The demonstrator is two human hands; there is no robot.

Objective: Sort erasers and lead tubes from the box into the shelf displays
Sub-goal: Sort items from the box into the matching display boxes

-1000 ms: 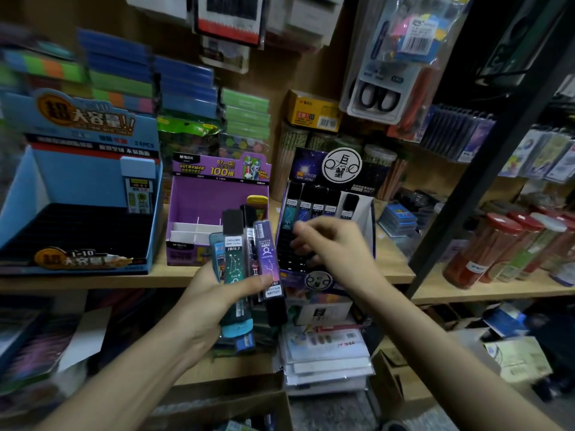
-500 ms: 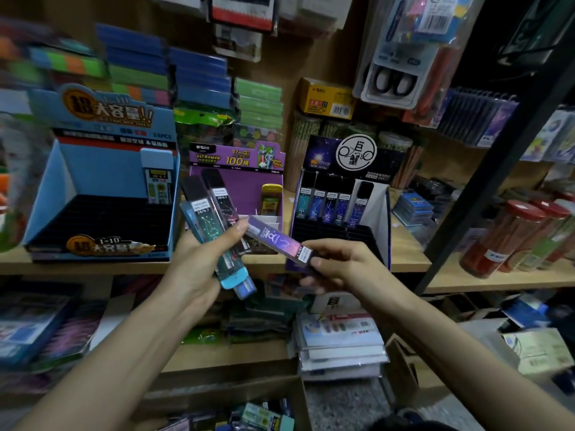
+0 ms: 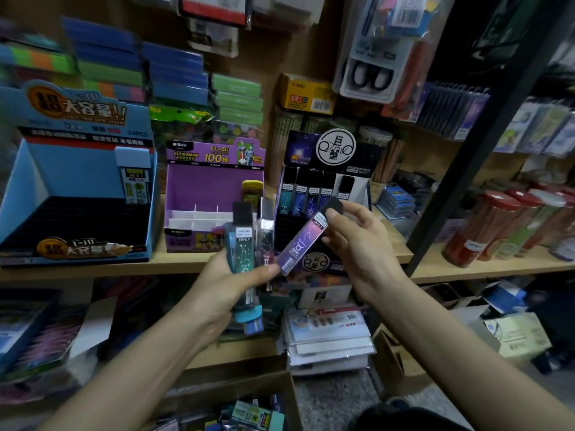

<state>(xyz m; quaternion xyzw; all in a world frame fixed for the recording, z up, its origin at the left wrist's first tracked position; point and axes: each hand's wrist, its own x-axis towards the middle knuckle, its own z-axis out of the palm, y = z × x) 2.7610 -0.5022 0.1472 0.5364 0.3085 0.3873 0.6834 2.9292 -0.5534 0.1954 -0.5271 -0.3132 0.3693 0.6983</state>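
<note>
My left hand (image 3: 228, 283) grips a bundle of lead tubes (image 3: 243, 250), teal and clear ones with black caps, held upright in front of the shelf. My right hand (image 3: 351, 244) pinches the black cap end of a purple lead tube (image 3: 303, 244), which slants down to the left beside the bundle. Behind it stands the black constellation display (image 3: 326, 169) with a row of tubes in its top tier. Left of that sits the purple display (image 3: 211, 194) with white dividers and one yellow-capped tube. The cardboard box (image 3: 249, 409) with more stock lies at the bottom.
A big blue display (image 3: 77, 181) stands at the shelf's left end. Red-lidded jars (image 3: 485, 225) fill the right shelf behind a black upright post (image 3: 466, 169). Stacked packets (image 3: 326, 337) lie on the lower shelf. Scissors packs (image 3: 373, 57) hang above.
My right hand drew the purple tube out of the left hand's bundle, then turned it and lifted it cap-up toward the black display. The left hand kept the remaining tubes upright.
</note>
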